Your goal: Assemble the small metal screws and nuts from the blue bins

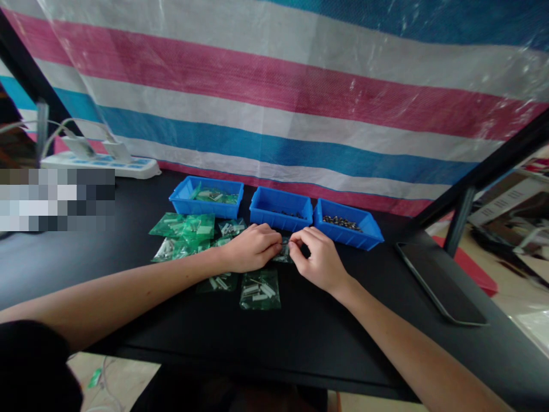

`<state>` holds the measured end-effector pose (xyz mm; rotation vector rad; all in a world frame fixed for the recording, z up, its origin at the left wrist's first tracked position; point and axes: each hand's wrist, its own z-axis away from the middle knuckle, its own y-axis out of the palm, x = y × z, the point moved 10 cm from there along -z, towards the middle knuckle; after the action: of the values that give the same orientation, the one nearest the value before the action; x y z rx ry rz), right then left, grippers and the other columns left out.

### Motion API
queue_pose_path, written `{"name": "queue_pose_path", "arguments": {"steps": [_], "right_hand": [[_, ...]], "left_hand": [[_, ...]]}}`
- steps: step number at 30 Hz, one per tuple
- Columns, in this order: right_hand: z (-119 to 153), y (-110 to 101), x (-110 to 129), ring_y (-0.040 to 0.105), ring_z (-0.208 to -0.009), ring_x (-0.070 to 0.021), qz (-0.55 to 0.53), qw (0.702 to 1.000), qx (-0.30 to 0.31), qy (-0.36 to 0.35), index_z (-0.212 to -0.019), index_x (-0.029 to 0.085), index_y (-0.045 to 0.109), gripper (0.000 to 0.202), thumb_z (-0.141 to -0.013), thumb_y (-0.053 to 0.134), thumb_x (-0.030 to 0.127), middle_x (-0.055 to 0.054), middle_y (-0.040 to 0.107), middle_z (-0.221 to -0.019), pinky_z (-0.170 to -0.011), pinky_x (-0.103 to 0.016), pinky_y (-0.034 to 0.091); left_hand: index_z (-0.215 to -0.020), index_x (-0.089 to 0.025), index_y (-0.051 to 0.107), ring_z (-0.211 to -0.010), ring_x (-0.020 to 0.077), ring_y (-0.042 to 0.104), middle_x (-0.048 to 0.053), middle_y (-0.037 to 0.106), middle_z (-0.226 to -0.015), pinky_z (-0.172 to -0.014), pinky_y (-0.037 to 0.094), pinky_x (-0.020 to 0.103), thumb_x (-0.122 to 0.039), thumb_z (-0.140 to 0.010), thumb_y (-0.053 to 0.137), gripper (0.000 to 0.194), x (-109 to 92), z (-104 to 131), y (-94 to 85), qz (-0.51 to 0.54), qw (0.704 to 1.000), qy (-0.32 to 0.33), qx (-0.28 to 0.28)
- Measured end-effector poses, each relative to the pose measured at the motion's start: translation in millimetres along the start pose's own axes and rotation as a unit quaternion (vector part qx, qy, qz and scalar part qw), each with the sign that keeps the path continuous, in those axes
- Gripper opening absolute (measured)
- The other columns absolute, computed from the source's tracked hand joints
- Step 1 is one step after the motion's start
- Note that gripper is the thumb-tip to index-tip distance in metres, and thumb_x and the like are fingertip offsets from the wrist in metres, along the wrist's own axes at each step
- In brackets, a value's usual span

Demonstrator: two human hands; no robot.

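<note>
Between my hands, just in front of the bins, is a small clear plastic bag [283, 252], largely covered by my fingers. My left hand [255, 247] is closed at its left edge, thumb and fingers together. From the other side my right hand [317, 257] pinches at it with thumb and forefinger. Nearer to me lies a green-tinted bag of white and metal pieces [259, 289], and a similar bag [221, 282] sits partly under my left forearm. Several more green bags [184, 229] are piled to the left.
Three blue bins stand in a row: the left bin [206, 207] holds green bags, the middle bin [281, 218] small dark parts, the right bin [349, 236] shiny metal parts. A phone [440, 283] lies at right. Behind are a power strip [137, 167] and a striped sheet [257, 74].
</note>
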<state>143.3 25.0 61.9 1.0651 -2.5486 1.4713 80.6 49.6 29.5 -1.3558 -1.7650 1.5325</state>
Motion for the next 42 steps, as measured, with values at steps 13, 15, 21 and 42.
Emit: {"name": "queue_pose_path", "arguments": {"steps": [13,15,21,42], "right_hand": [[0,2,2,0.051,-0.067,-0.0164,-0.004,1.0,0.01,-0.017,-0.07,0.018,0.055,0.017,-0.085,0.047,0.02,-0.003,0.055,-0.066,-0.066,-0.029,0.04],[0,3,2,0.051,-0.068,-0.0164,-0.003,1.0,0.013,-0.017,-0.071,0.018,0.056,0.017,-0.085,0.047,0.02,-0.003,0.056,-0.067,-0.067,-0.029,0.04],[0,5,4,0.051,-0.068,-0.0164,-0.003,1.0,0.024,-0.02,-0.072,0.018,0.058,0.017,-0.085,0.048,0.018,-0.003,0.057,-0.067,-0.066,-0.029,0.04],[0,4,8,0.052,-0.069,-0.0171,-0.005,0.999,0.024,-0.022,-0.075,0.018,0.055,0.008,-0.078,0.048,0.013,-0.003,0.057,-0.069,-0.066,-0.03,0.041]], "left_hand": [[-0.076,-0.015,0.052,-0.073,0.0158,0.05,0.003,0.055,-0.072,-0.07,0.036,0.027,-0.023,-0.091,0.036,0.024,-2,0,-1.0,0.005,1.0,0.008,-0.001],[-0.075,-0.015,0.052,-0.074,0.0159,0.05,0.003,0.055,-0.072,-0.071,0.036,0.027,-0.023,-0.091,0.036,0.024,-3,0,-0.7,0.007,1.0,0.013,0.001],[-0.076,-0.015,0.052,-0.075,0.0162,0.05,0.003,0.056,-0.072,-0.072,0.036,0.028,-0.022,-0.091,0.036,0.023,-4,0,-0.5,0.009,1.0,0.016,0.002],[-0.078,-0.015,0.053,-0.076,0.0164,0.051,0.003,0.056,-0.073,-0.073,0.037,0.028,-0.023,-0.092,0.035,0.024,-4,1,-0.5,0.01,1.0,0.014,0.001]]}}
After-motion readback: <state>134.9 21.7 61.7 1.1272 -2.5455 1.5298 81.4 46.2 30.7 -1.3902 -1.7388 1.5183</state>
